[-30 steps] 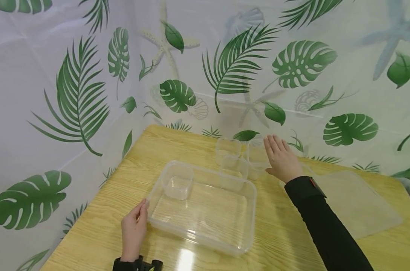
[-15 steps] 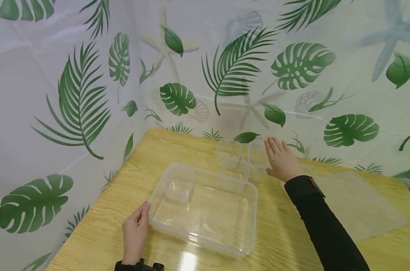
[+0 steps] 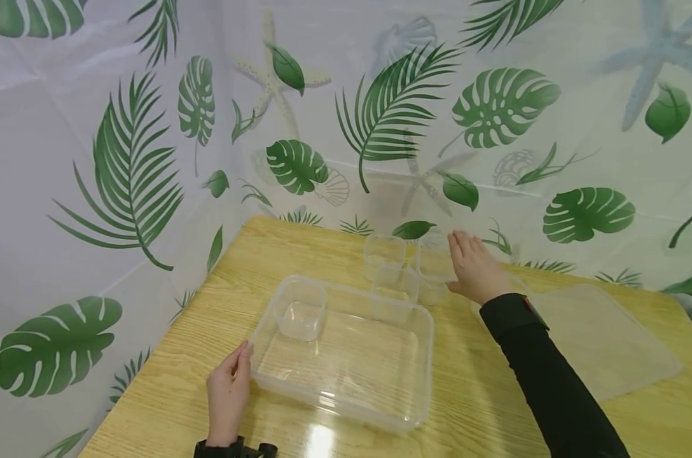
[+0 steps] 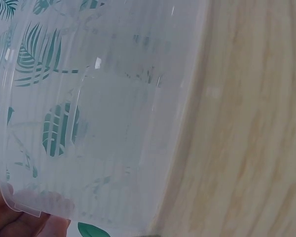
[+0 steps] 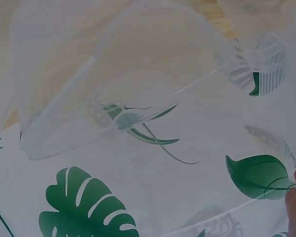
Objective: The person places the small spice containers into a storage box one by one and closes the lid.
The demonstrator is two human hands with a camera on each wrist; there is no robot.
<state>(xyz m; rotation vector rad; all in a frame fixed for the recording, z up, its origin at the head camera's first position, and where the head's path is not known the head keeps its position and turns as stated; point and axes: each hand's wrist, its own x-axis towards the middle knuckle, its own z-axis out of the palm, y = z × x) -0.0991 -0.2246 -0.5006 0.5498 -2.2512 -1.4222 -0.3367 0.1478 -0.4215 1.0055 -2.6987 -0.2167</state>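
Observation:
A large clear plastic container (image 3: 340,404) sits on the table, with a small clear plastic tub (image 3: 301,318) in its far left corner. My left hand (image 3: 228,391) pinches the container's left rim; in the left wrist view its fingers (image 4: 19,224) show at the rim beside the see-through wall. Behind the container are more small clear tubs (image 3: 394,284), close together. My right hand (image 3: 476,267) lies against the right side of the rightmost tub (image 3: 434,262), fingers nearly straight. The right wrist view shows only a bit of that hand at its right edge.
A flat translucent sheet, perhaps a lid (image 3: 603,340), lies on the right of the wooden table (image 3: 226,280). Another clear curved edge shows at its left end. A leaf-printed white curtain (image 3: 323,95) hangs along the back and left sides of the table.
The fingers of my right hand have drawn slightly closer together beside the tub. My left hand keeps its hold on the container, and the tubs look unmoved.

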